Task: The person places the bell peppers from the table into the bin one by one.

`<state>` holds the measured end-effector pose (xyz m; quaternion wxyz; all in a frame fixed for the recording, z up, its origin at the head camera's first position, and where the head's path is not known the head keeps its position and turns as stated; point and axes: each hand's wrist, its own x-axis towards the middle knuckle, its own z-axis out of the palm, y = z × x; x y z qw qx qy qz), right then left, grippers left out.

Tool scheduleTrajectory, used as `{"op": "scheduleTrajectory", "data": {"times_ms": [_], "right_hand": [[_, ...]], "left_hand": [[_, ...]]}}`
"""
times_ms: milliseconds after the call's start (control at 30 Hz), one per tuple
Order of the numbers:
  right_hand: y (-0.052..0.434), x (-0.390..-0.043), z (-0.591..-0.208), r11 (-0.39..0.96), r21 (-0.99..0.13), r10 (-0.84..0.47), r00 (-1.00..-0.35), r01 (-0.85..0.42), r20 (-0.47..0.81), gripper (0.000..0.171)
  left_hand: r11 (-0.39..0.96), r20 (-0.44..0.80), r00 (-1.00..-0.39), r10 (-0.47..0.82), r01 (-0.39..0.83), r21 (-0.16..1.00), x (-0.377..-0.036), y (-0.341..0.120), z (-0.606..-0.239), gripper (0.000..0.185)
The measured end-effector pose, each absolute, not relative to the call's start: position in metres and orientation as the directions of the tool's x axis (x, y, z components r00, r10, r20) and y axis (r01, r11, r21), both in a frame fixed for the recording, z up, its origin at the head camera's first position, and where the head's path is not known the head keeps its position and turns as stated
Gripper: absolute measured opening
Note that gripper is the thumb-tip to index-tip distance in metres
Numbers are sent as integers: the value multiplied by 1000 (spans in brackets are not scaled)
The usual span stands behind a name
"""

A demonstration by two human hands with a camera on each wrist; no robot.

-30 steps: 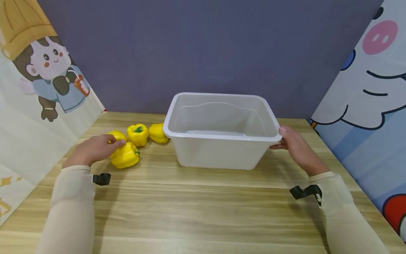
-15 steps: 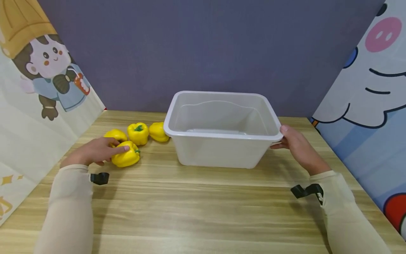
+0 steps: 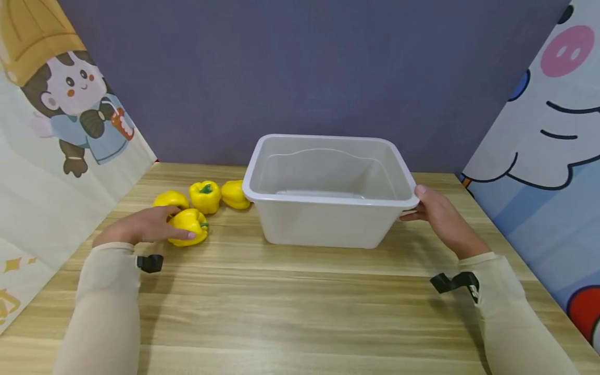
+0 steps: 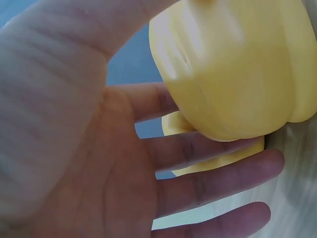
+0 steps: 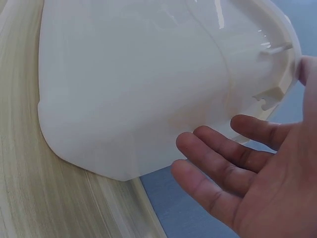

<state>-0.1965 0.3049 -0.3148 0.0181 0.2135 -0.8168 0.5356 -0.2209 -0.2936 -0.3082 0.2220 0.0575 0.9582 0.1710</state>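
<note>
Left hand (image 3: 140,227) cups the nearest yellow pepper (image 3: 189,225), left of the white tub (image 3: 328,229); right hand (image 3: 438,216) rests with relaxed fingers at the tub's right rim, thumb on top.

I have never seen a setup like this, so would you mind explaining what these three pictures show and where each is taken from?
There is no machine here: a person works with bare hands and wears three cameras. The wide picture comes from the head, the other two from the wrists. On the wooden table lie four yellow bell peppers beside an empty white plastic tub. The left hand curls around the nearest bell pepper; the left wrist view shows that pepper above its fingers. The right hand has its thumb on the tub's rim; its wrist view shows the fingers straight beside the tub's wall.
</note>
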Motion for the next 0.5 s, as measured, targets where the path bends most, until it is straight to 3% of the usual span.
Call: {"op": "scheduleTrajectory", "data": {"times_ms": [200, 500], "right_hand": [[306, -195, -315, 328, -871, -335, -907, -366, 255, 60], [305, -195, -314, 331, -872, -339, -908, -361, 247, 60]], "left_hand": [[926, -431, -883, 186, 12, 377, -221, -291, -309, 119], [946, -413, -898, 154, 14, 323, -220, -286, -309, 120]]}}
